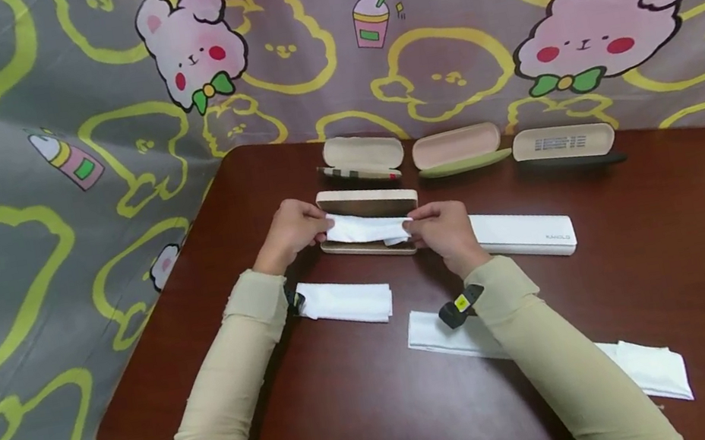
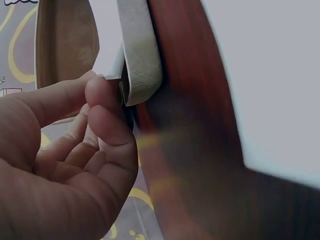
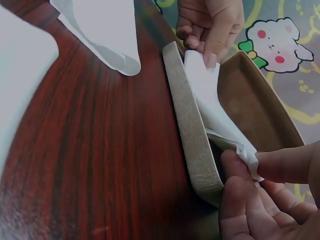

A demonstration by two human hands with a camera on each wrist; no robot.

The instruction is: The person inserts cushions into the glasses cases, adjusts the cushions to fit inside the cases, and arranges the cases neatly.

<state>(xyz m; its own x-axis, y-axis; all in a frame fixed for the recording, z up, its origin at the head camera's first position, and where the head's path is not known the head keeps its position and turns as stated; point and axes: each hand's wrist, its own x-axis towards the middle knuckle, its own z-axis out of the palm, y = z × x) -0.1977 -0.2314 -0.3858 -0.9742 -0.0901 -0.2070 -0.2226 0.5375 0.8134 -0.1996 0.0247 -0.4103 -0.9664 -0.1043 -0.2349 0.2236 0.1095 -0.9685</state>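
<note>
A folded white cloth (image 1: 364, 229) stretches between both hands over an open glasses case (image 1: 369, 206) with a beige shell and brown lining. My left hand (image 1: 292, 233) pinches the cloth's left end between thumb and fingertips. At the other end, my right hand (image 1: 444, 231) pinches it the same way. In the right wrist view the cloth (image 3: 205, 95) sags along the case's lower half, next to its textured beige wall (image 3: 187, 120). The left wrist view shows the left thumb and forefinger at the cloth's edge, beside the case rim (image 2: 142, 55).
Three more open cases stand along the back: a checked one (image 1: 362, 157), a green one (image 1: 461, 150) and a dark one (image 1: 564, 144). A long white box (image 1: 524, 233) lies right of the hands. Folded white cloths (image 1: 346, 302) lie toward the front of the brown table (image 1: 367, 402).
</note>
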